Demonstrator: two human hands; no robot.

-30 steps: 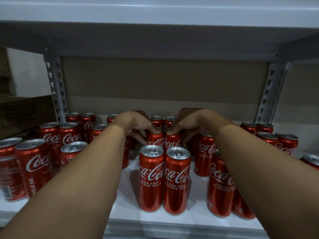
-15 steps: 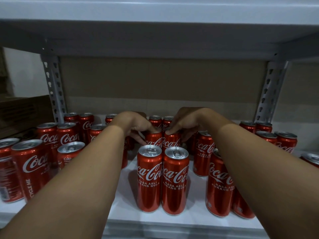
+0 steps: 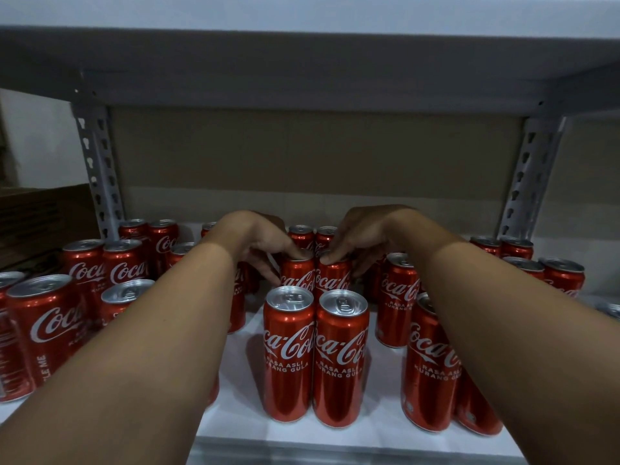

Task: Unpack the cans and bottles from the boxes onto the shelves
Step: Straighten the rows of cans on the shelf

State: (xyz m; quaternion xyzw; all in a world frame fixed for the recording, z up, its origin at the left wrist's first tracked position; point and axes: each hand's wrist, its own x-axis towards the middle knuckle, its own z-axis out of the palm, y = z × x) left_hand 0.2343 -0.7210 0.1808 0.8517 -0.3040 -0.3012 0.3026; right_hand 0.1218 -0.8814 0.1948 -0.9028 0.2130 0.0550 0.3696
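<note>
Several red Coca-Cola cans stand upright on a white shelf (image 3: 385,434). My left hand (image 3: 258,241) grips the top of one can (image 3: 297,275) in the middle row. Beside it, my right hand (image 3: 360,236) grips the top of the neighbouring can (image 3: 332,278). Both cans stand on the shelf, touching each other. Directly in front of them stands a pair of cans (image 3: 315,357) side by side. Two more cans (image 3: 312,234) stand behind the hands.
More cans crowd the shelf at the left (image 3: 47,327) and right (image 3: 429,370). A brown cardboard box (image 3: 37,216) sits at the far left. Slotted grey uprights (image 3: 99,176) flank the bay, and another shelf (image 3: 302,62) hangs low overhead.
Both hands keep their hold on the two middle cans, which stay where they were. The view has drifted slightly.
</note>
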